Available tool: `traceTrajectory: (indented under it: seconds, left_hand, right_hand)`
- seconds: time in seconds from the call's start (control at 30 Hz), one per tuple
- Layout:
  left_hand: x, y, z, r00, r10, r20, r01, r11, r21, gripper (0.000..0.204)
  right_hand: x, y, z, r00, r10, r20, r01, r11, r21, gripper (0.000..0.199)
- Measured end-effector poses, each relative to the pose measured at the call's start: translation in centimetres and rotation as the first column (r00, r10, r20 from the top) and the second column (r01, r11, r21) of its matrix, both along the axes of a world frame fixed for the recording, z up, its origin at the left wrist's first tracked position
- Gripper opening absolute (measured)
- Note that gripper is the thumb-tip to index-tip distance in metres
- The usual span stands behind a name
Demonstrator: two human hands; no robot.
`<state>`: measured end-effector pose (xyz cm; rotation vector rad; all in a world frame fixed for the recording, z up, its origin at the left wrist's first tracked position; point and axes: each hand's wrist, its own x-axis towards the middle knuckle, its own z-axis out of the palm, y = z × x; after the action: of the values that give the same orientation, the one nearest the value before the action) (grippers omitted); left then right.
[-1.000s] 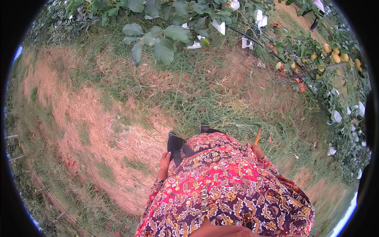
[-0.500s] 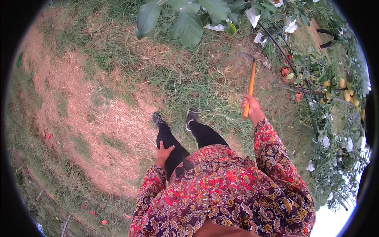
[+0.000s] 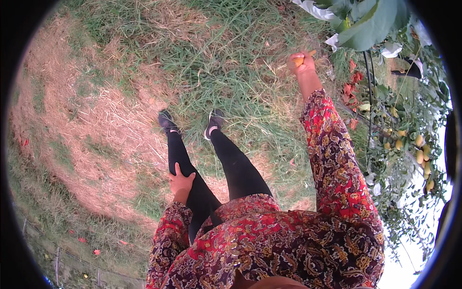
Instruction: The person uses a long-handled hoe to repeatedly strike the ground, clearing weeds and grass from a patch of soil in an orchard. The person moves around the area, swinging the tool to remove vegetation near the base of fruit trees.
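Observation:
My right hand point(image 3: 302, 63) is stretched out ahead and to the right, closed around an orange handle point(image 3: 303, 58) whose far end is hidden by the fist. My left hand point(image 3: 181, 181) rests flat on my left thigh and holds nothing. Both arms wear red patterned sleeves. My legs in black leggings and dark shoes point(image 3: 167, 120) stand on dry straw and green grass point(image 3: 231, 62).
A tree branch with large green leaves point(image 3: 370, 26) hangs at the top right. Yellow fruits point(image 3: 419, 154) hang among foliage on the right. White bags or cloths point(image 3: 315, 8) show among the leaves. Red fallen bits point(image 3: 96, 251) lie at the lower left.
My right arm has reached farther forward and up with the orange handle. The view has tilted down, so more of my legs shows. My left hand stays on the thigh.

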<state>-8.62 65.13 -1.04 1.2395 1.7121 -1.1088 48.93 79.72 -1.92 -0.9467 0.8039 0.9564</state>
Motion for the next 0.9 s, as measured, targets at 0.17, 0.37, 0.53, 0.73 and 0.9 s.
traceTrajectory:
  seconds: [0.17, 0.37, 0.53, 0.73, 0.9]
  left_hand:
    - [0.2, 0.4, 0.1, 0.999, -0.036, -0.010, 0.036, 0.999, -0.026, 0.092]
    - [-0.6, 0.9, -1.0, 0.999, -0.039, 0.026, 0.038, 0.999, 0.034, 0.079]
    - [-0.2, 3.1, -2.0, 0.988, -0.110, 0.103, 0.098, 0.988, 0.122, 0.061]
    - [0.1, 4.3, -3.5, 0.976, -0.186, 0.113, 0.175, 0.979, 0.099, 0.049]
    - [-0.4, 4.5, -4.0, 0.968, -0.224, 0.116, 0.208, 0.968, 0.136, 0.043]
  right_hand:
    - [-4.9, 1.8, -3.0, 0.979, 0.202, -0.005, -0.202, 0.979, -0.035, 0.019]
    - [-12.8, -7.6, -3.6, 0.831, 0.550, 0.083, -0.387, 0.678, -0.625, 0.011]
    - [-10.2, -9.3, -4.4, 0.610, 0.780, 0.138, -0.373, 0.436, -0.819, 0.014]
    - [-8.7, -5.9, -4.8, 0.548, 0.818, 0.173, -0.269, 0.368, -0.890, 0.019]
    - [-15.5, -22.2, -4.9, 0.191, 0.934, -0.301, -0.074, -0.293, -0.953, 0.036]
